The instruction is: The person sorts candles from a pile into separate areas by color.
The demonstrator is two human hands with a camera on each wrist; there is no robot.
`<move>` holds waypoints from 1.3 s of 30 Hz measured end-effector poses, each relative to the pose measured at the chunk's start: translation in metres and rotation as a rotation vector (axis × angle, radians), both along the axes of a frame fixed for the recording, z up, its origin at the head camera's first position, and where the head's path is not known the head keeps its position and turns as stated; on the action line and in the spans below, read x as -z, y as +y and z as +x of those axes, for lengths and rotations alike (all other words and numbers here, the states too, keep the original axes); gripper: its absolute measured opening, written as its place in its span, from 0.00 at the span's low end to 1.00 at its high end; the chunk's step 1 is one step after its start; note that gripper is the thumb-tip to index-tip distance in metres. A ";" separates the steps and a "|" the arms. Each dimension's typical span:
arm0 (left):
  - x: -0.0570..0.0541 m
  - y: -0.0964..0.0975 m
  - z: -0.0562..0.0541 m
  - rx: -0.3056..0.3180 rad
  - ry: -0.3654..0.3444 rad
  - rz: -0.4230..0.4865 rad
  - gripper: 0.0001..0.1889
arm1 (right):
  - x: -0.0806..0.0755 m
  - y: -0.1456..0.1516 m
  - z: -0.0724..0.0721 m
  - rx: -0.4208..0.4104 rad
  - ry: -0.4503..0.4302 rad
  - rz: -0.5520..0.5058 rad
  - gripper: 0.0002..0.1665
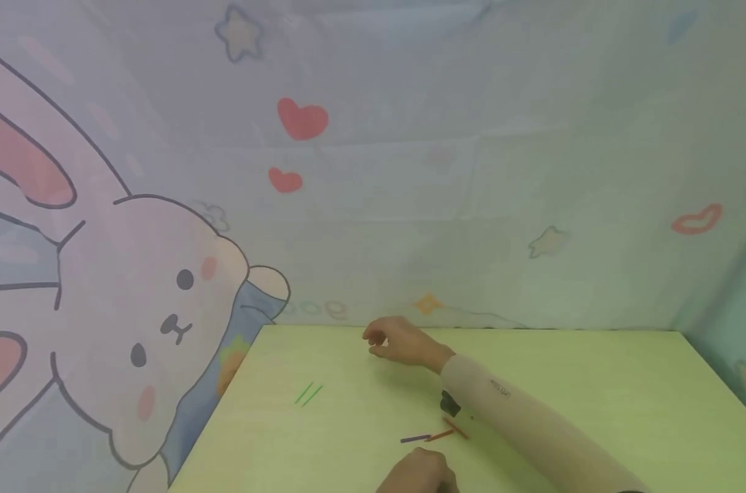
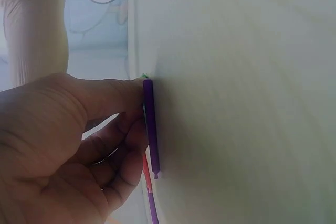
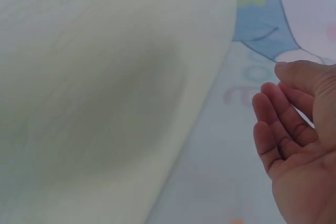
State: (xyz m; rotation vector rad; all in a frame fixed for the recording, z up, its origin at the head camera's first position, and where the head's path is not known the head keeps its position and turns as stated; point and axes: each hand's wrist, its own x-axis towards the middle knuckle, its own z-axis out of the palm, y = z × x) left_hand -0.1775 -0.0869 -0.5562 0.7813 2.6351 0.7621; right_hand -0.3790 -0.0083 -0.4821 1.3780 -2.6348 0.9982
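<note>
My left hand point(image 1: 417, 472) is low over the table's near side in the head view. In the left wrist view, its thumb and forefinger pinch a slim purple stick point(image 2: 150, 124) with a small nub at one end. Behind those fingers, a red stick point(image 2: 147, 174) and another purple stick point(image 2: 153, 208) are partly hidden. My right hand point(image 1: 400, 341) hovers near the far edge of the table, holding nothing. Its fingers point(image 3: 265, 106) are loosely bent, with the thumb apart from them in the right wrist view.
Two green sticks point(image 1: 308, 394) lie on the left part of the pale table point(image 1: 255, 445). A purple stick point(image 1: 416, 438) and two orange-red sticks point(image 1: 455, 428) lie just beyond my left hand. The right sleeve point(image 1: 520, 418) crosses the table. A printed curtain point(image 1: 409, 171) hangs behind.
</note>
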 end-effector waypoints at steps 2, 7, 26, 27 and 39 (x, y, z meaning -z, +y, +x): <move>-0.001 0.000 0.001 0.003 0.014 -0.002 0.08 | -0.006 0.016 0.006 0.034 -0.009 -0.013 0.17; 0.035 -0.004 -0.014 0.042 0.127 -0.022 0.04 | -0.016 0.062 0.020 0.135 -0.018 -0.082 0.15; -0.024 -0.012 0.007 0.100 0.203 0.070 0.06 | 0.038 0.188 0.105 0.366 -0.196 -0.080 0.07; -0.026 -0.012 0.007 0.096 0.210 0.068 0.07 | 0.041 0.189 0.107 0.372 -0.201 -0.083 0.07; -0.016 -0.002 0.008 0.063 0.186 0.009 0.06 | 0.065 0.191 0.116 0.420 -0.152 -0.078 0.07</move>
